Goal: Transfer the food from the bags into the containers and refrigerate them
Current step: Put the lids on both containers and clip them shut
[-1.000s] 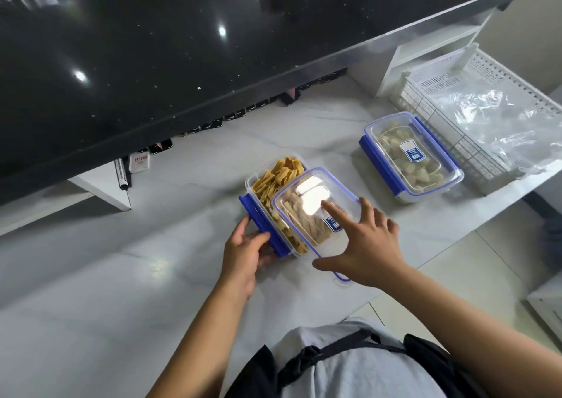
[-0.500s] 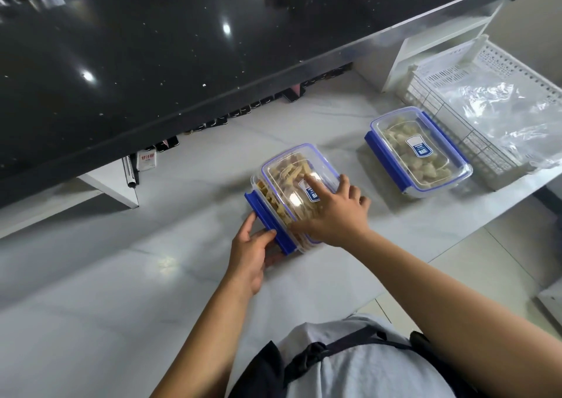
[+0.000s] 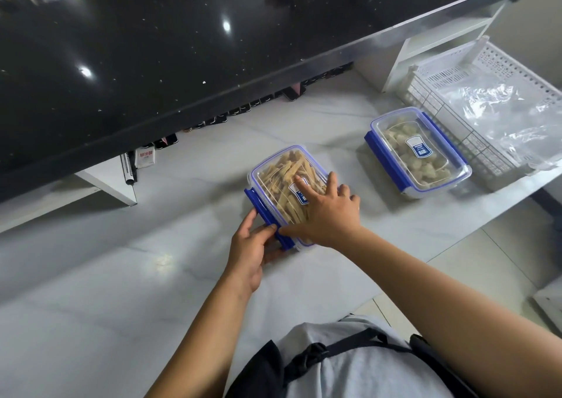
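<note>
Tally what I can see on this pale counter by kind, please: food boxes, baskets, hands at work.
Lidded food boxes: 2 (box of tan strips, box of pale chunks)
Baskets: 1 (white basket, holding clear plastic of uncertain count)
Hands: 2 (left hand grips the strip box's blue clip, right hand presses its lid)
Total: 5

Your right grip (image 3: 327,212) lies flat on the clear lid (image 3: 275,166) of the yellow-stick container (image 3: 253,184) on the tabletop (image 3: 121,276). Your left grip (image 3: 248,247) pinches its blue side latch (image 3: 258,203). The second lidded container (image 3: 416,151) sits well apart, just beside a white basket (image 3: 486,72) holding a plastic bag (image 3: 501,115).
</note>
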Motion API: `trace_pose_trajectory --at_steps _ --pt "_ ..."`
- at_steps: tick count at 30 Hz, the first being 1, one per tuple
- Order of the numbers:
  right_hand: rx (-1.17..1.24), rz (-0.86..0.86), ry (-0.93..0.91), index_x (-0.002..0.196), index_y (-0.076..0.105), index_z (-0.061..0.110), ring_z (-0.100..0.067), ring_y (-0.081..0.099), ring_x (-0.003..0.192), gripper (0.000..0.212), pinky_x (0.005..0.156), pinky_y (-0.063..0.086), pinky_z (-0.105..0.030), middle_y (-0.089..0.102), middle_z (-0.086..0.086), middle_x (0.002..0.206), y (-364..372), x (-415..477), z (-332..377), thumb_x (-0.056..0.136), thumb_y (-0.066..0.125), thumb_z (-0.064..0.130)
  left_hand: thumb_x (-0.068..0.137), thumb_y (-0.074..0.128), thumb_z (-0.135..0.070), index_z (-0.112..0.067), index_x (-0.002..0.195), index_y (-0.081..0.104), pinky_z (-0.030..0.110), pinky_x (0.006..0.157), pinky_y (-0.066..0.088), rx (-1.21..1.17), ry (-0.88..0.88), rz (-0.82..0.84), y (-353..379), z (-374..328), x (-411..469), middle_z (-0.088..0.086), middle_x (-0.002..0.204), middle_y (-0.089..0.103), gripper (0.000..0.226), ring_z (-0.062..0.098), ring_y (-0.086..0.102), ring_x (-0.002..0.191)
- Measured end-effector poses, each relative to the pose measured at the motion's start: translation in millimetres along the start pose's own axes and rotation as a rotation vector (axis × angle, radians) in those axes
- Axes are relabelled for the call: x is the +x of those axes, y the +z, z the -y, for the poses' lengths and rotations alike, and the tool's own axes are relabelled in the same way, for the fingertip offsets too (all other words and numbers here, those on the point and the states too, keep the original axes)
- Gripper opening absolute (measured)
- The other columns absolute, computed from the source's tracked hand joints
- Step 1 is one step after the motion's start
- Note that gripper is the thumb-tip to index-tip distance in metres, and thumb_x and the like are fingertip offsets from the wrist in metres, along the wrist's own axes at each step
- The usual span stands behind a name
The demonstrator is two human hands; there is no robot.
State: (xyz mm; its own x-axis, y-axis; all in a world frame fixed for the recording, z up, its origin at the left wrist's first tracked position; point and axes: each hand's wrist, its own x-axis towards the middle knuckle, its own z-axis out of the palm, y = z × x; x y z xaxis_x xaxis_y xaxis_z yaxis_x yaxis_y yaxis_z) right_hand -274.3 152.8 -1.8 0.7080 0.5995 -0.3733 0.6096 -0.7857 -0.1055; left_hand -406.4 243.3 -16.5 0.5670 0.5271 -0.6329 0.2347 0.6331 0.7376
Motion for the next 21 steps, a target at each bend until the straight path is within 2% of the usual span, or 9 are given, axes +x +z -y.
trace_pose_trajectory --at_steps 4,7,9,13,18,21 --pt "-0.014 0.04 -0.039 0.151 0.01 0.055 -0.04 0.048 0.122 0.097 0.096 0.045 -0.043 0.021 -0.014 0.156 -16.4 8.4 -7.0 0.068 0.041 0.094 0.095 0.059 -0.004 -0.028 0.15 0.04 0.036 0.065 0.063 0.004 0.006 -0.017 4.1 -7.1 5.7 0.011 0.109 0.076 0.064 0.023 0.076 0.079" --pt "-0.039 0.051 -0.11 0.153 0.019 0.048 -0.037 0.059 0.107 0.074 0.083 0.047 -0.036 0.038 -0.012 0.143 -24.9 5.8 -14.8 0.087 0.043 0.072 0.094 0.066 -0.014 -0.035 0.149 0.04 0.035 0.07 0.062 0.049 0.018 0.0 8.2 -5.9 4.0 0.004 0.107 0.077 0.065 0.021 0.076 0.085" --pt "-0.053 0.039 -0.14 0.152 0.023 0.044 -0.036 0.062 0.106 0.066 0.083 0.048 -0.036 0.044 -0.012 0.139 -25.3 -3.2 -16.0 0.091 0.044 0.057 0.091 0.07 -0.016 -0.039 0.146 0.043 0.036 0.07 0.062 0.104 0.066 -0.028 7.3 -1.0 3.3 0.002 0.106 0.077 0.066 0.021 0.075 0.091" --pt "-0.068 0.025 -0.179 0.153 0.024 0.039 -0.036 0.064 0.101 0.064 0.081 0.052 -0.036 0.048 -0.012 0.134 -15.2 -28.7 -15.4 0.093 0.044 0.046 0.088 0.073 -0.015 -0.045 0.142 0.047 0.049 0.083 0.061 0.242 0.141 -0.086 -5.0 10.2 0.0 0.002 0.1 0.076 0.068 0.021 0.074 0.093" --pt "-0.075 -0.014 -0.189 0.153 0.023 0.039 -0.037 0.064 0.1 0.06 0.078 0.051 -0.036 0.047 -0.012 0.137 -6.1 -47.3 -14.5 0.096 0.042 0.043 0.093 0.069 -0.02 -0.04 0.149 0.039 0.041 0.08 0.062 0.419 0.224 -0.119 -10.5 15.0 -10.0 -0.001 0.105 0.067 0.067 0.016 0.067 0.098" --pt "0.085 -0.047 -0.167 0.151 0.029 0.044 -0.034 0.063 0.108 0.057 0.081 0.052 -0.037 0.052 -0.005 0.14 -4.9 -39.1 -26.0 0.097 0.045 0.037 0.092 0.07 -0.023 -0.042 0.148 0.038 0.044 0.082 0.061 0.43 0.234 -0.122 -10.7 15.1 -10.4 -0.003 0.108 0.065 0.067 0.015 0.065 0.1"
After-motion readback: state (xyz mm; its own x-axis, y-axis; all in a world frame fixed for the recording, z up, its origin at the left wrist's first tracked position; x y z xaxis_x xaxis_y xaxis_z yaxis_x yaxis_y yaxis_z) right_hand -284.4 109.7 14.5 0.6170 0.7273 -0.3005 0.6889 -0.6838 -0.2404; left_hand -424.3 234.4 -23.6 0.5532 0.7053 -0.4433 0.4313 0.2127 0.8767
